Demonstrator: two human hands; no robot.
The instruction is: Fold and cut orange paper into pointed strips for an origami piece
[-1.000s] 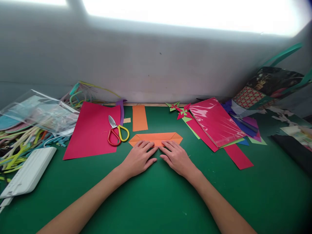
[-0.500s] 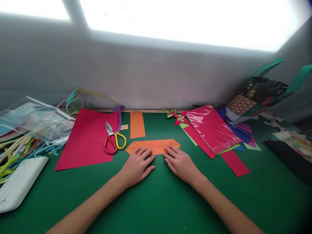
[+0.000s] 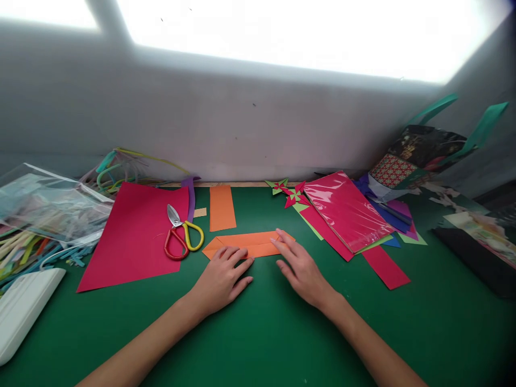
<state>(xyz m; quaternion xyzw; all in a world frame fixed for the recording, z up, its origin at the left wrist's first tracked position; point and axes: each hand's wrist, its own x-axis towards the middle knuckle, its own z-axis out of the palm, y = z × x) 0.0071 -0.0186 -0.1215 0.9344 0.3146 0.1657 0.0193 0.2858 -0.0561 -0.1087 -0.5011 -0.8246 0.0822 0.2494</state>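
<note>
A folded strip of orange paper (image 3: 258,245) lies on the green table in front of me, with pointed, folded-in ends. My left hand (image 3: 226,277) rests over its left part, fingers stretched and pressing it to the table. At the strip's right end, my right hand (image 3: 302,269) touches the paper with its fingertips, fingers apart and thumb off to the side. Beyond the strip lies a flat orange paper rectangle (image 3: 222,208). Scissors (image 3: 180,231) with one red and one yellow handle lie just left of it, partly on a large red sheet (image 3: 133,236).
Folded red and green paper stars (image 3: 295,196) sit near the wall. To the right is a plastic-wrapped red paper pack (image 3: 349,212) over loose strips, with a patterned bag (image 3: 415,156) behind. At left are a white device (image 3: 28,306) and a clear plastic bag (image 3: 48,204).
My right hand's fingers have moved up and onto the right end of the orange strip. My left hand stays on the left part. The whole view has shifted slightly.
</note>
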